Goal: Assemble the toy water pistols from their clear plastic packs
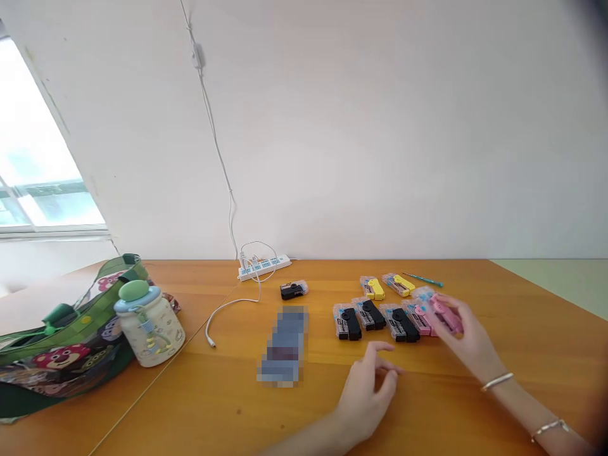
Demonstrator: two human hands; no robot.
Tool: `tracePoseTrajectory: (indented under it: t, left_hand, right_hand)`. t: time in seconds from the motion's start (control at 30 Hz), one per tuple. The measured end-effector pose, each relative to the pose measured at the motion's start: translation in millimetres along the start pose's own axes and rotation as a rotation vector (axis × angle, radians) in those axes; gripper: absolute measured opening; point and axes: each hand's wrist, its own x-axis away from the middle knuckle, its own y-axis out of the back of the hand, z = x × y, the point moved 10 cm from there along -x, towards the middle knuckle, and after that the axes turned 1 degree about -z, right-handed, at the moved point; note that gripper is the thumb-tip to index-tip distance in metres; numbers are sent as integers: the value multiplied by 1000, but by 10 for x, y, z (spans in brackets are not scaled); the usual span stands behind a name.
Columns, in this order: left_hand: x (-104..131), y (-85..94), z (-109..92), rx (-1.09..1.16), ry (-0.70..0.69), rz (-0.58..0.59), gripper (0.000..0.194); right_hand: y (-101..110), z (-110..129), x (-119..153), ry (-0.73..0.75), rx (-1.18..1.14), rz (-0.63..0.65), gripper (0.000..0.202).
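1. My right hand (475, 348) has its fingers closed around a bagged pink plastic piece (447, 316).
2. My left hand (365, 394) hovers half-curled, holding nothing.
3. Black bagged pieces (349, 323) lie beyond the left fingertips; yellow bagged pieces (403, 285), beyond the right.

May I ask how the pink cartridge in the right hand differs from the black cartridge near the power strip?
The pink cartridge is gripped by the right hand; the black cartridge lies on the table. The pink cartridge is near other cartridges, the black cartridge apart. Both show clear wrapping.
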Motion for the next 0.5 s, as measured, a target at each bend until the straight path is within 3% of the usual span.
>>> tracePoseTrajectory:
  t: [0.1, 0.23, 0.37, 0.5]
  left_hand:
    - [-29, 89, 140, 189, 82, -98, 35]
    - [-37, 122, 77, 323, 45, -108, 42]
    - [-26, 191, -5, 350, 29, -151, 44]
    - [-26, 237, 59, 355, 91, -196, 42]
  right_hand:
    - [-338, 414, 246, 148, -62, 141, 43]
    - [-662, 812, 594, 271, -80, 307, 48]
    - [-772, 957, 765, 330, -75, 419, 59]
    - [-770, 981, 775, 368, -114, 508, 57]
